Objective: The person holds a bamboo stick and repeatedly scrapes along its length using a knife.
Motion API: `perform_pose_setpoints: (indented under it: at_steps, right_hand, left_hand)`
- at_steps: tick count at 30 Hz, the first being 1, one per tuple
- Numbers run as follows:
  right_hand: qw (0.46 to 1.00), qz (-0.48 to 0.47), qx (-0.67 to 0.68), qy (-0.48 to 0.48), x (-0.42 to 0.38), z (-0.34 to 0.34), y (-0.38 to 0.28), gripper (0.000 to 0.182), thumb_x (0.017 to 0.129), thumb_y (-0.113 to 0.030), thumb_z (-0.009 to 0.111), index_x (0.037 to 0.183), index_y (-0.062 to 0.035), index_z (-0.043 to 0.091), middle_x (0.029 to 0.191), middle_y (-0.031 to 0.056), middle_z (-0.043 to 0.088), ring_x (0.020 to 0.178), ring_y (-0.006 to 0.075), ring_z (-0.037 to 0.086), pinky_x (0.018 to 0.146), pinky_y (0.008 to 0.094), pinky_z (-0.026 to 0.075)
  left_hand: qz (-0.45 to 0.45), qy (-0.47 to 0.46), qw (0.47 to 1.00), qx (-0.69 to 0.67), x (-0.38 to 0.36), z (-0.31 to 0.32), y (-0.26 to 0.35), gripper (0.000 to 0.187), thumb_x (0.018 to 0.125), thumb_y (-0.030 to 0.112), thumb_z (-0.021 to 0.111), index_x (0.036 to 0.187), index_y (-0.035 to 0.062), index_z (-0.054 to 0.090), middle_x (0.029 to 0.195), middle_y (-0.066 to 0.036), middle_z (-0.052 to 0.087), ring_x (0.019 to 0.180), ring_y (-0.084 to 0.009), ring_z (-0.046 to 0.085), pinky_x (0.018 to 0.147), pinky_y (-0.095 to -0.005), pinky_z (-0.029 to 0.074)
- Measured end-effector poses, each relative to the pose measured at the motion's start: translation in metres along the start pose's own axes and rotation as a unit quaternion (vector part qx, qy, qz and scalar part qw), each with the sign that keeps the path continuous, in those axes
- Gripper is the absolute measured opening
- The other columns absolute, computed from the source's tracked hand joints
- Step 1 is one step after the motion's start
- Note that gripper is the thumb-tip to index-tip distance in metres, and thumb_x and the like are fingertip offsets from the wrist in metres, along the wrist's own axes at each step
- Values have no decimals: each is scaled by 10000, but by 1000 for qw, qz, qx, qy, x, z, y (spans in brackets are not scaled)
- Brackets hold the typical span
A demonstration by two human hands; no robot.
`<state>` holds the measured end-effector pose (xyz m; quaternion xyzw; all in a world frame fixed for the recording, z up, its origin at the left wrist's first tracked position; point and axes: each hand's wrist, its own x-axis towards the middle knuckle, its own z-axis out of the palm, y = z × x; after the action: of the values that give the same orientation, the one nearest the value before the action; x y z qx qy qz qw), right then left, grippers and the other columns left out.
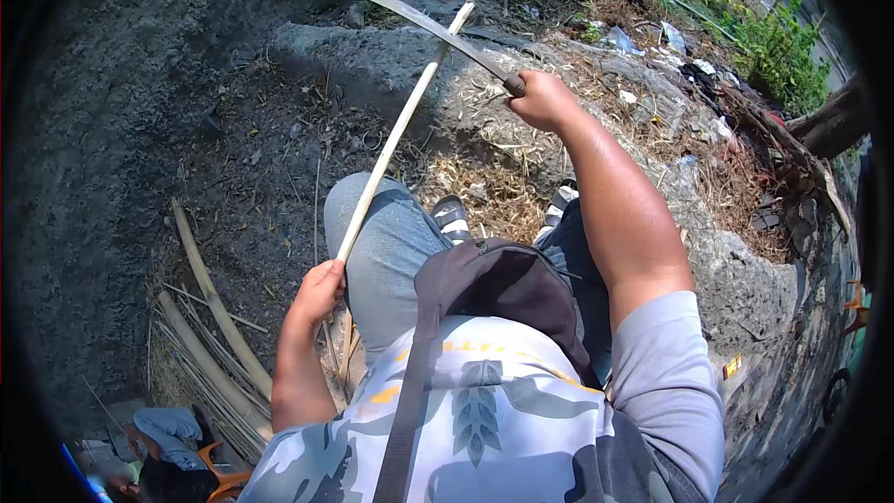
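A long pale stripped stick (400, 130), perhaps bamboo or wood, slants up and away across my left knee. Its near end is in my left hand (321, 291), fingers wrapped round it. My right hand (542, 100) is closed on the dark handle of a machete (438, 30). The long, slightly curved blade points to the upper left and crosses the stick close to its far end, overlapping it in this view. Below the stick's far part, pale shavings (484, 182) lie on the ground around my sandals (452, 219).
A low grey stone ledge (354, 56) runs in front of me. To my left lie long curved poles (219, 293) and a bundle of thin strips. A black bag (507, 298) rests on my lap. Behind on the left, another person (168, 438) sits near an orange chair (223, 475). Litter and plants (787, 56) cover the upper right.
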<state>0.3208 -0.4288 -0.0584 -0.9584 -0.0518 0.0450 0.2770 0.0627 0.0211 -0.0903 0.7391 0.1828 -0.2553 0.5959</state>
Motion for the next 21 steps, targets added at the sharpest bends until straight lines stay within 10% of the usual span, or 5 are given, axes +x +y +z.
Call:
perform_pose_setpoints:
  at_steps: [11,21]
  right_hand:
    - [1000,-11,20,6,-14,2,-14,412,877,-400,776,1106,-62,724,1084,227,748,1048,410,710,918,485,557]
    - [960,-226,-163,16,-31,1,-38,271,890,-385,741,903,-126,660,836,147,728,829,395,722,745,521,570]
  left_hand:
    - [-6,-3,1000,0,-8,1,5,459,1078,522,542,819,144,504,600,88,333,477,-49,278,433,-247,218]
    - [-64,-40,996,-48,-7,-8,11,456,1094,496,523,820,132,510,620,72,328,518,-62,297,480,-250,247]
